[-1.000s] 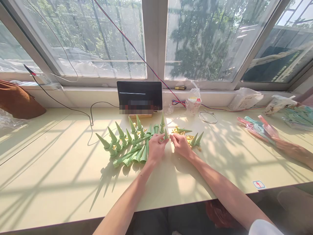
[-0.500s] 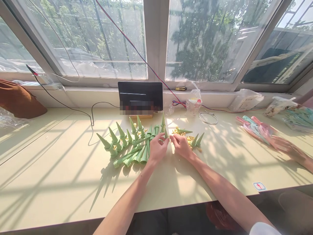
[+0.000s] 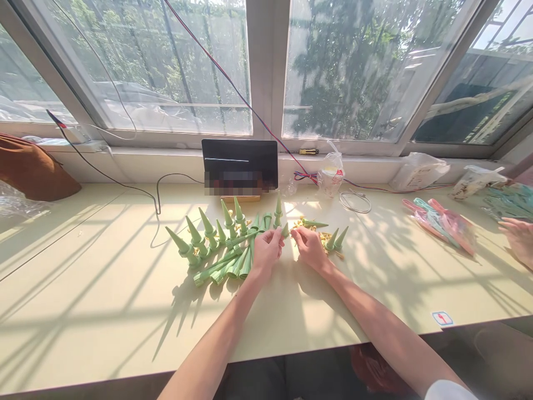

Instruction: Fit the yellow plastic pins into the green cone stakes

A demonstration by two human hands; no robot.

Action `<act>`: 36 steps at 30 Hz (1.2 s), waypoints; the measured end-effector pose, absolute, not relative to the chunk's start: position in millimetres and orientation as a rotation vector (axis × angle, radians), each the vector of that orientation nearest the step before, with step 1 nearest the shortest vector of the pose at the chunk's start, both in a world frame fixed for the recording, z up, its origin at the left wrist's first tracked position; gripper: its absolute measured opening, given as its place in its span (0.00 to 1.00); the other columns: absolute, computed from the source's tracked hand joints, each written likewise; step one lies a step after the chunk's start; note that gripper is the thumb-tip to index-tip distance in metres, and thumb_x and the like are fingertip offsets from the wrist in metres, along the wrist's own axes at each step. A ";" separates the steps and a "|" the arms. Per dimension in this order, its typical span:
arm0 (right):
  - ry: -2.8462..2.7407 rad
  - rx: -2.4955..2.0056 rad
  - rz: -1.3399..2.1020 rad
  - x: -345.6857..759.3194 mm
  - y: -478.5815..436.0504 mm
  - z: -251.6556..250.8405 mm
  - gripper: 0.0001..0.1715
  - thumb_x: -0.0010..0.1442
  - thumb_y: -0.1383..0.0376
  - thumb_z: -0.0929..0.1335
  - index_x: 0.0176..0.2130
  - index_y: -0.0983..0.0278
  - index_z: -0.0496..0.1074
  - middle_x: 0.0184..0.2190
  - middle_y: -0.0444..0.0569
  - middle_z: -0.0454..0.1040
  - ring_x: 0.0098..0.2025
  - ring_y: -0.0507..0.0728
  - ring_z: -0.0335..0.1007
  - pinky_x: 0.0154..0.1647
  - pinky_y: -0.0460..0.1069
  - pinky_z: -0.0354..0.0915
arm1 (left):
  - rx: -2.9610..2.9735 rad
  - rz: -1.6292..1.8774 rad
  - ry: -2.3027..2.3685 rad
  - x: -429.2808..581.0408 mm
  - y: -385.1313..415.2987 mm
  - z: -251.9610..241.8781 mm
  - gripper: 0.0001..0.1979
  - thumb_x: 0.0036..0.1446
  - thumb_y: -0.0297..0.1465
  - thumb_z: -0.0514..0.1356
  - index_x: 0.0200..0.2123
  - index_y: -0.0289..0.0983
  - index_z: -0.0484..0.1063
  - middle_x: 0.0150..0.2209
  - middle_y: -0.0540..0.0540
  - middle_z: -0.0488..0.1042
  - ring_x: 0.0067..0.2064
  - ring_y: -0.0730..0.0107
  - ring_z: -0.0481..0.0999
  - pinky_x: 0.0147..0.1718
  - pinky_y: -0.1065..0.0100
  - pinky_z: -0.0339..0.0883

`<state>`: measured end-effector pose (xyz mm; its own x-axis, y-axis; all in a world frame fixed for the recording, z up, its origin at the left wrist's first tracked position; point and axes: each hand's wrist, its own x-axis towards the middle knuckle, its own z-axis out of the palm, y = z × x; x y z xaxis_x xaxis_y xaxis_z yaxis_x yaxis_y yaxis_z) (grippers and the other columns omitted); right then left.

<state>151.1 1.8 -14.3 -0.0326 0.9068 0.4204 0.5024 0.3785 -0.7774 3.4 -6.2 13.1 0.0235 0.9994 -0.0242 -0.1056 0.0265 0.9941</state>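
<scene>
My left hand (image 3: 267, 253) pinches a short green cone-shaped spike (image 3: 285, 230) at the right side of the standing parts. Just to its right, my right hand (image 3: 310, 250) is closed at the fingertips, apart from the spike; whatever is between those fingers is too small to make out. Left of my hands, several green spikes (image 3: 207, 223) stand upright in rows. Several long green tapered tubes (image 3: 225, 268) lie in a fan before them. Beyond my right hand are small yellow pieces (image 3: 325, 238) with a few green spikes (image 3: 340, 238) among them.
A dark tablet (image 3: 240, 164) leans near the window. A bagged cup (image 3: 331, 175) and a coiled cable (image 3: 355, 201) sit at the back. Pink and teal bagged items (image 3: 441, 222) lie to the right, near another person's hand (image 3: 518, 239). A black cord (image 3: 125, 183) crosses the left side.
The spike in my left hand has tilted or dropped lower, and the left fingers have closed more. My right hand stays close to its place. The other person's hand has moved right, off the pink items.
</scene>
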 end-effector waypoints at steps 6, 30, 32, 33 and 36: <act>-1.710 -1.240 0.535 150.4 0.8 -14.6 0.22 0.67 0.55 0.61 0.26 0.63 0.64 0.21 0.41 0.59 0.23 0.51 0.51 0.26 0.48 0.51 | 1.042 1.143 1.086 2.2 -5.4 12.0 0.26 0.52 0.51 0.62 0.19 0.34 0.70 0.19 0.49 0.67 0.18 0.80 0.59 0.18 0.72 0.53; -1.749 -1.172 0.555 149.0 -1.7 -13.7 0.15 0.66 0.57 0.64 0.40 0.64 0.74 0.33 0.49 0.76 0.28 0.53 0.68 0.31 0.48 0.63 | 0.875 1.090 1.009 0.8 -1.0 9.6 0.23 0.48 0.48 0.66 0.21 0.34 0.68 0.24 0.49 0.69 0.19 0.81 0.60 0.19 0.73 0.54; -1.735 -1.175 0.529 148.5 -1.2 -14.3 0.15 0.66 0.57 0.64 0.40 0.64 0.74 0.33 0.49 0.76 0.27 0.53 0.68 0.31 0.48 0.63 | 0.878 1.086 1.010 0.8 -0.9 8.9 0.23 0.47 0.48 0.67 0.22 0.35 0.67 0.24 0.49 0.68 0.19 0.81 0.60 0.19 0.73 0.54; -1.724 -1.177 0.517 148.4 -0.9 -14.4 0.14 0.66 0.58 0.64 0.40 0.64 0.74 0.33 0.49 0.76 0.27 0.53 0.67 0.31 0.48 0.63 | 0.882 1.086 1.013 0.9 -1.0 8.7 0.23 0.47 0.49 0.67 0.22 0.35 0.67 0.24 0.50 0.68 0.19 0.81 0.60 0.19 0.73 0.54; -1.705 -1.181 0.509 148.2 -0.2 -14.1 0.14 0.66 0.59 0.64 0.40 0.64 0.74 0.32 0.48 0.75 0.27 0.53 0.67 0.31 0.48 0.63 | 0.905 1.095 1.020 1.3 -1.7 8.0 0.23 0.48 0.49 0.67 0.23 0.35 0.68 0.22 0.51 0.65 0.20 0.79 0.61 0.19 0.73 0.54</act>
